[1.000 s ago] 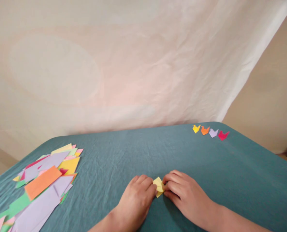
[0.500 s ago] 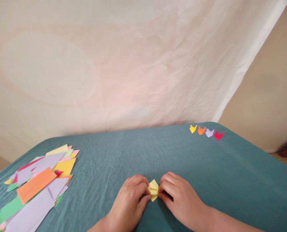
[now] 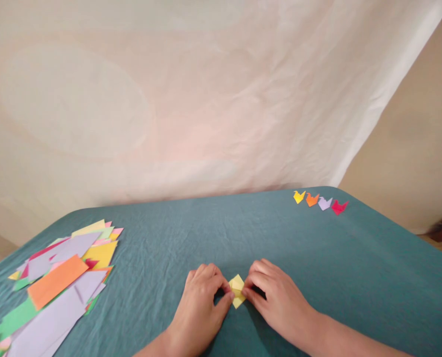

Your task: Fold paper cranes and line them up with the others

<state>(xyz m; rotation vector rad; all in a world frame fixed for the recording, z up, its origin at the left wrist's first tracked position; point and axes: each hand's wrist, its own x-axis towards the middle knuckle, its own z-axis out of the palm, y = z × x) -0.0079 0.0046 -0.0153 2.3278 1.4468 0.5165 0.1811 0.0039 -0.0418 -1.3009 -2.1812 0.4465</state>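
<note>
A small pale yellow folded paper, diamond-shaped with creased layers, is at the front middle of the table. My left hand pinches its left edge between thumb and fingers. On the opposite side my right hand grips the right edge in the same way, fingertips closed on it. The fingertips cover both side corners, while the top and bottom points show.
Dark green cloth covers the table. Loose coloured paper sheets are heaped at the left. Several folded paper birds, among them a red one, line the far right edge. A pale sheet hangs behind.
Both hands still hold the yellow paper, with their fingers slightly shifted. Its middle layers, stepped before, now look flatter. The view has moved a little.
</note>
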